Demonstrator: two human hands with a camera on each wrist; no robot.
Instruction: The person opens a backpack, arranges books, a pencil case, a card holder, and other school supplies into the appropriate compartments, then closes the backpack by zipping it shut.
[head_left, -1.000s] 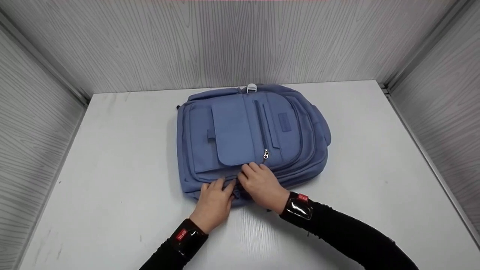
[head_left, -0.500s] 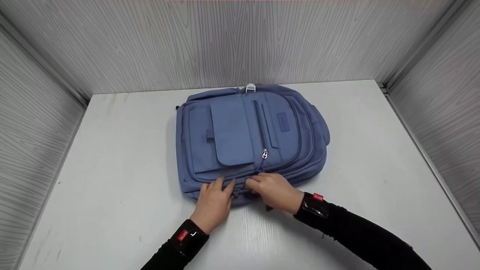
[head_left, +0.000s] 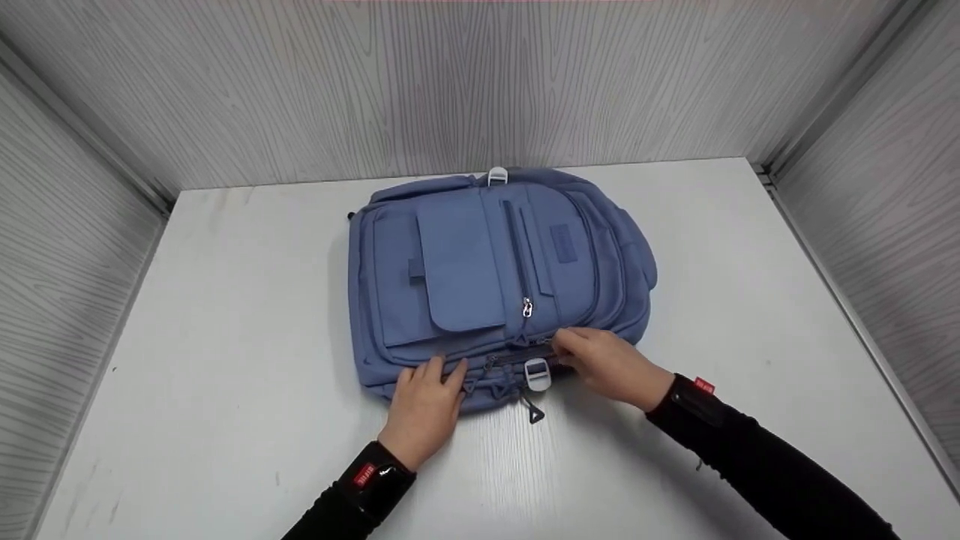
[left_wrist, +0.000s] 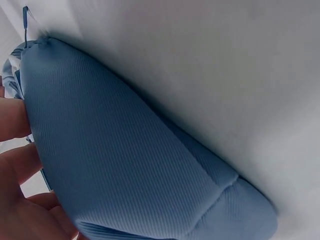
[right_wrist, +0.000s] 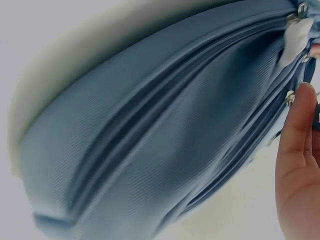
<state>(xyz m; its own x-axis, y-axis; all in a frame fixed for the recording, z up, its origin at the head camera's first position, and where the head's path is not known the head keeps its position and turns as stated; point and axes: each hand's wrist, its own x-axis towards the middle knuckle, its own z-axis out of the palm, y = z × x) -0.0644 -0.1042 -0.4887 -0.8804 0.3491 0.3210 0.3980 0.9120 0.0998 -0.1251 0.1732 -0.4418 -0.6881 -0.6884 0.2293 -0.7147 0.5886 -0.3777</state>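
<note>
The blue backpack (head_left: 495,277) lay flat on the white table (head_left: 247,315) — bare tabletop ran open to its left, right and near side. Behind it, the grey back wall (head_left: 465,82) stood close; side walls (head_left: 67,240) hemmed the table's edges — approach from above stayed unobstructed.

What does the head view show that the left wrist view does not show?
Only the head view shows the whole blue backpack lying flat on the white table, the right hand at a zipper on its near edge, a white buckle, and the grey wood-grain walls. Only the left wrist view shows one rounded side of the backpack close up, with its ribbed fabric. Both show the backpack and the left hand touching it.
</note>
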